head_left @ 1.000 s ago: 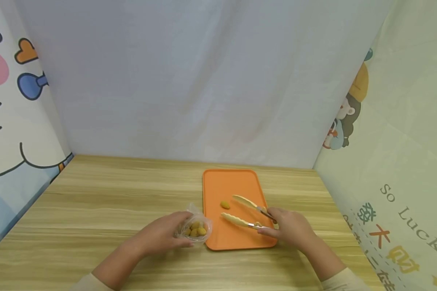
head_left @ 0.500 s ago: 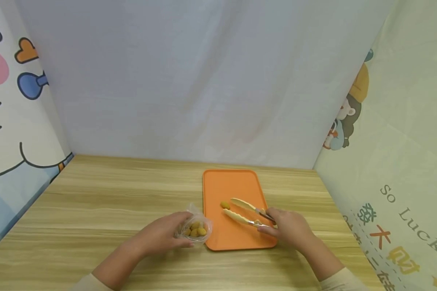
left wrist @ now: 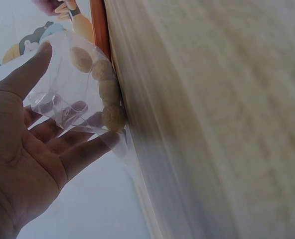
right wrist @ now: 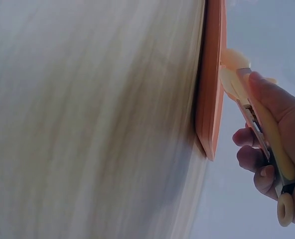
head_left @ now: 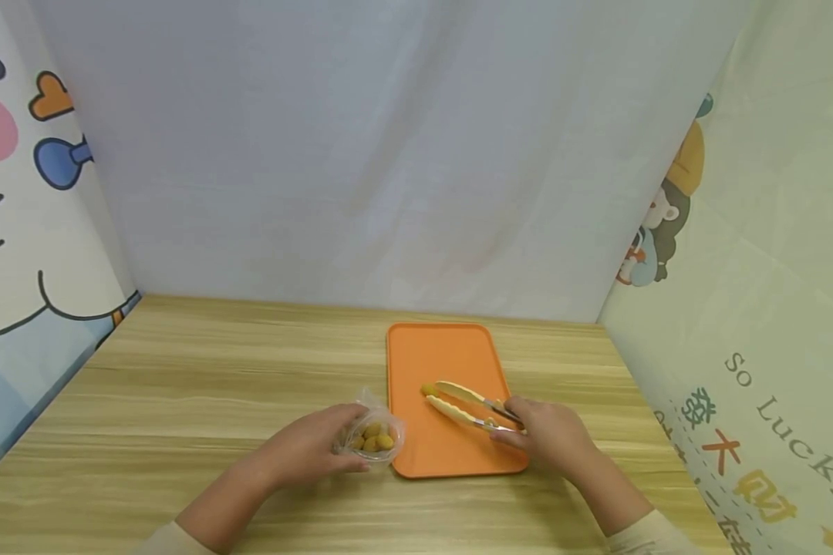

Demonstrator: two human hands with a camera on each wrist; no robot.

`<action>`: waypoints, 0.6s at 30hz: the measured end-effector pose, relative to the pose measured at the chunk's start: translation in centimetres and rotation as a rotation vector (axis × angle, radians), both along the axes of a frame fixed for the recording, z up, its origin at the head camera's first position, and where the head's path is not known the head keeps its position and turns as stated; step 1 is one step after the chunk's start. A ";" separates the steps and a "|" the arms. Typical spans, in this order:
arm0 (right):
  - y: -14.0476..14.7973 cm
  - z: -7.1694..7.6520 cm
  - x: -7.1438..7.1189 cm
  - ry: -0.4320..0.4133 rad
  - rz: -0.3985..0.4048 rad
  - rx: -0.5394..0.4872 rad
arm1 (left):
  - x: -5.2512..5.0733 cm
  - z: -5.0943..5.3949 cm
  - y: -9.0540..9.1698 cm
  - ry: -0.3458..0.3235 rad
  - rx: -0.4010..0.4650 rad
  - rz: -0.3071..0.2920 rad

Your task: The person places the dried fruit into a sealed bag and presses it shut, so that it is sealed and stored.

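Observation:
My left hand (head_left: 312, 447) holds a clear plastic bag (head_left: 397, 433), its mouth spread wide, at the tray's left edge. Inside lie several small yellow-brown oval fruits (head_left: 371, 443), their kind unclear; the left wrist view shows them lined along the bag's lower side, thumb and fingers around the plastic. My right hand (head_left: 554, 435) grips kitchen tongs (head_left: 458, 414) with cream, scalloped tips and metal arms. One more oval fruit (head_left: 428, 390) lies on the orange tray (head_left: 437, 347), partly covered by the tongs' tips, which stand on either side of it, a little apart.
The wood-grain tabletop (head_left: 236, 362) stretches left and right of the tray. Behind it hangs a pale cloth (head_left: 361, 193), with printed cloths at the left and right sides.
The tongs' tips have drawn closer together and come up to the fruit on the tray, moving slightly left. My left hand and the bag stay in place.

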State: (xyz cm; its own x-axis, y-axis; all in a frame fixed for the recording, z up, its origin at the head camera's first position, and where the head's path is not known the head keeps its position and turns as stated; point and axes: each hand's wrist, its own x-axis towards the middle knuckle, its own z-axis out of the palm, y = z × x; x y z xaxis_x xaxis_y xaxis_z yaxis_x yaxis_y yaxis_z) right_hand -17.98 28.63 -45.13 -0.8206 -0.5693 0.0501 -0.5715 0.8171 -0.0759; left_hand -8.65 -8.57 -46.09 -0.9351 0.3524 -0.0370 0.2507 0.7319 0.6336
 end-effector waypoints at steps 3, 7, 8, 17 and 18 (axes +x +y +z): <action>-0.1 0.2 0.1 -0.003 0.004 0.004 | 0.0 0.1 0.0 -0.001 0.004 -0.001; -0.2 0.4 0.1 -0.003 0.006 -0.005 | 0.0 0.1 0.0 0.003 0.004 -0.002; -0.2 0.4 0.1 -0.003 0.005 -0.005 | 0.0 0.0 0.0 0.004 0.003 -0.001; -0.6 0.5 0.0 0.001 0.004 0.000 | 0.0 0.0 0.0 0.003 -0.009 0.004; -0.6 0.5 0.0 0.002 0.006 0.000 | 0.0 0.0 0.0 0.003 -0.010 0.005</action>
